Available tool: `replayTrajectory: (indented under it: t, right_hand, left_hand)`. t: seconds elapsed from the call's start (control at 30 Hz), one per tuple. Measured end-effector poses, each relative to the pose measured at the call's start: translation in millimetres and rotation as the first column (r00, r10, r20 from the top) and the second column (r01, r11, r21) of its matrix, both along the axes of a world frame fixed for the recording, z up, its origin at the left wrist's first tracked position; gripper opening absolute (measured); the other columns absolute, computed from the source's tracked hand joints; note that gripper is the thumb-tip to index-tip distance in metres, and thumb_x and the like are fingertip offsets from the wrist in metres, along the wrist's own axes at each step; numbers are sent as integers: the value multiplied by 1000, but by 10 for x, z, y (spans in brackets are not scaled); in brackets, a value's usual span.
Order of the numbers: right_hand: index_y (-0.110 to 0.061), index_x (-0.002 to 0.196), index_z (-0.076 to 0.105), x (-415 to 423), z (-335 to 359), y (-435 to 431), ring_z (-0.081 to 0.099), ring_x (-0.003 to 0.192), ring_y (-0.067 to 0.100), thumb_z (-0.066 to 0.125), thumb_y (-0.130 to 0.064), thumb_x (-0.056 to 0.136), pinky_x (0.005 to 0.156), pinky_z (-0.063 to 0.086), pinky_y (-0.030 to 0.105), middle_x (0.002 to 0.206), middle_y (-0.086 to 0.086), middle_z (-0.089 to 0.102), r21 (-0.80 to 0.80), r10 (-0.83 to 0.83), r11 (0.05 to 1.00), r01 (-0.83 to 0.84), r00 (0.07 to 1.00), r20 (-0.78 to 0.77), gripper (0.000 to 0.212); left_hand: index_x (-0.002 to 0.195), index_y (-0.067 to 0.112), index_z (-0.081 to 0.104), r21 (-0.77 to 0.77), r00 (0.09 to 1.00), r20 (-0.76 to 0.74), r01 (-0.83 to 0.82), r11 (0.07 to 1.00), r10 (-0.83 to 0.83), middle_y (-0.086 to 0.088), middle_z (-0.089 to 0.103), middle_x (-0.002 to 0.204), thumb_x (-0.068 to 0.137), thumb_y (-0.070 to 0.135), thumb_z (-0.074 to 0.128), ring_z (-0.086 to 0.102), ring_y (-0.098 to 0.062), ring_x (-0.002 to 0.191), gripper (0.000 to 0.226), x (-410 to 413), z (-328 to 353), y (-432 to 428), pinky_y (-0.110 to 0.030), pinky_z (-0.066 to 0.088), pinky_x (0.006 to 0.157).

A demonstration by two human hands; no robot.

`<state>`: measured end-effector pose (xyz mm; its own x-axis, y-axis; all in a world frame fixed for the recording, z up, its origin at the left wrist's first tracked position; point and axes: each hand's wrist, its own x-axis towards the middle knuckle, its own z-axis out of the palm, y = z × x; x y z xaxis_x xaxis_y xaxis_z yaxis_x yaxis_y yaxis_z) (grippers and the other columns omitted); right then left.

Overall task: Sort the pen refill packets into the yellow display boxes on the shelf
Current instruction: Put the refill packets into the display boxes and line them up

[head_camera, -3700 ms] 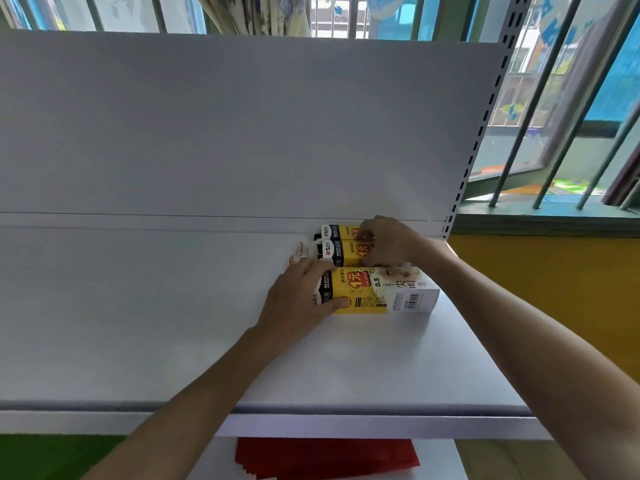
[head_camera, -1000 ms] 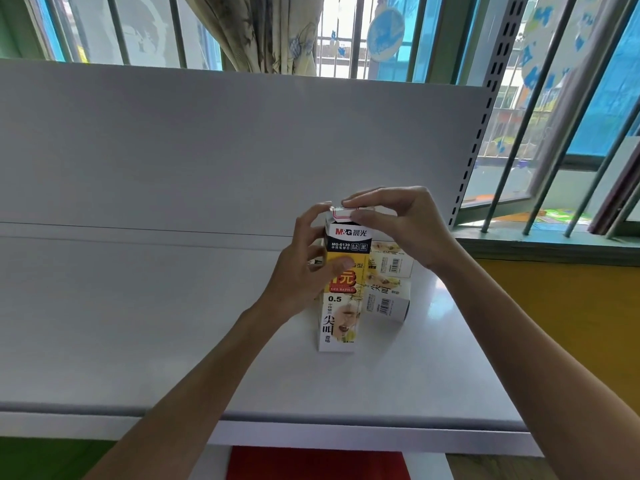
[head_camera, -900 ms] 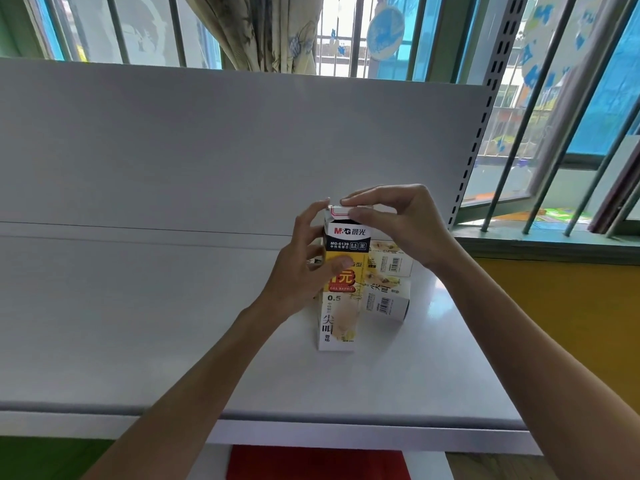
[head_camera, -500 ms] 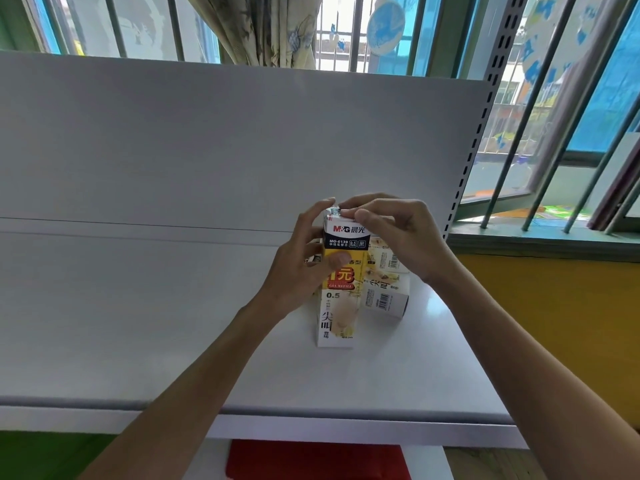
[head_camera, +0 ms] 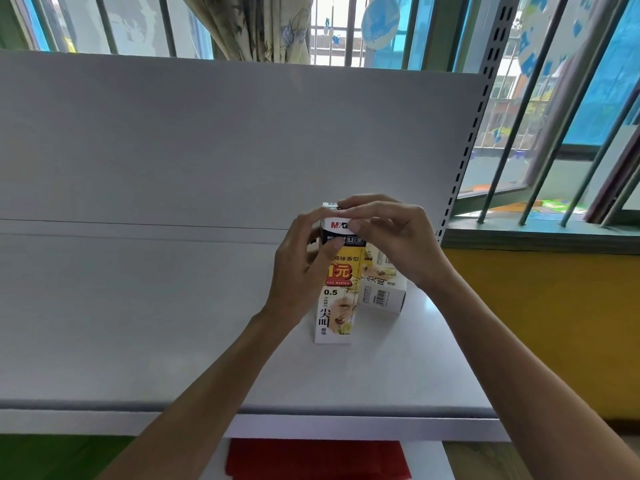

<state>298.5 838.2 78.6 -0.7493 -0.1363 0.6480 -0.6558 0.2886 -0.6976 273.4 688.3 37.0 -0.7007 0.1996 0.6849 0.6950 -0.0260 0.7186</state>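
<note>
- Two hands on one carton here: the upright display box (head_camera: 337, 299) stands on end on the white shelf (head_camera: 138, 323), over toward its right side and a little in front of the back panel (head_camera: 207, 140).
- Grip-wise, the left hand (head_camera: 298, 271) is wrapped round the box's upper left side with the thumb across the front, steadying it.
- Meanwhile the right hand (head_camera: 391, 237) reaches in from the other side and pinches the top flap (head_camera: 330, 205), the small white tab poking up above the fingers. It could be opening the flap or tucking it in, I can't tell which.
- Progress, as I read it: early days. There are no loose pen refill packets in sight. I can't see inside the box, so I can't say if anything's been sorted into it. Nothing here looks like a finished display.
- What's left, I reckon: deal with that flap, then move on to the other box (head_camera: 382, 292), which lies on its side just behind and to the right of the upright one. There might be two stacked there, but the hands hide too much to say.
- Looks-wise it's a tall, slim carton. The middle is yellow with a red "GEL REFILL" badge, there's a black band and an M&G logo up top, and the lower part is white with "0.5" and black characters. It looks like thin card, so I'd expect it to tip or dent easily.
- The lying one shows a white end with a barcode.
- Some red sheets (head_camera: 318, 459) sit below the shelf edge and seem unrelated.
</note>
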Motion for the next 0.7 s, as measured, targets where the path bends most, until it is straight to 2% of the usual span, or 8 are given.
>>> replayTrajectory:
  t: [0.13,0.2,0.27,0.37,0.43,0.53,0.63,0.7]
  right_hand:
    - [-16,96,71,-13,-37,-39,63,101,13,61,-7,84,82,52,26,108,1,63,-16,-7,1000,7,1000,7,18]
    - [-13,107,67,3,-47,-40,61,104,12,60,-3,85,80,53,24,111,4,62,-67,37,997,-35,999,33,26]
    - [-12,118,59,17,-63,-15,59,108,14,63,-7,82,80,53,26,116,7,60,-143,72,988,-61,995,67,37]
    - [-19,110,65,16,-108,22,52,120,22,67,-27,76,86,54,35,124,2,55,-168,57,985,-40,993,99,34]
    - [-27,105,65,20,-103,29,49,122,21,65,-33,74,88,54,38,126,1,53,-136,8,991,5,996,90,32]
    - [-34,101,65,29,-60,7,55,117,19,67,-24,77,85,55,33,130,1,50,-111,-24,993,29,998,49,26]
    - [-40,88,71,38,-84,-8,52,120,18,67,-18,80,86,54,34,130,2,52,-104,-31,994,33,999,20,23]
    - [-31,89,73,58,-96,-4,53,118,18,66,-17,79,85,54,33,128,6,53,-137,-23,990,28,999,36,18]
  left_hand:
    - [97,36,45,40,1000,26,5,999,-6,5,59,104,86,27,52,64,-6,92,16,-4,18,0,-21,56,62]
    - [96,39,45,15,999,31,13,1000,-13,3,58,107,86,29,52,64,-7,94,16,7,42,-18,-21,56,64]
    - [100,44,44,-38,999,31,12,999,-11,-4,55,119,89,27,54,62,-13,100,23,1,62,-35,-21,56,66]
    - [110,50,37,-98,999,43,12,995,-8,-7,49,127,91,23,53,57,-17,108,36,-13,86,-53,-21,57,68]
    - [109,51,37,-121,1000,25,15,993,-13,-8,48,126,90,29,53,55,-19,110,33,-16,101,-56,-18,57,68]
    - [106,47,39,-135,1000,17,4,991,-2,-9,48,126,91,23,53,55,-21,109,32,-20,108,-56,-15,55,65]
    - [106,46,40,-115,1000,6,-3,993,4,-10,48,128,90,20,53,55,-20,109,33,-16,97,-48,-15,55,66]
    - [105,45,41,-102,1000,6,-1,995,1,-10,49,127,90,19,54,56,-21,109,32,-10,91,-43,-17,56,68]
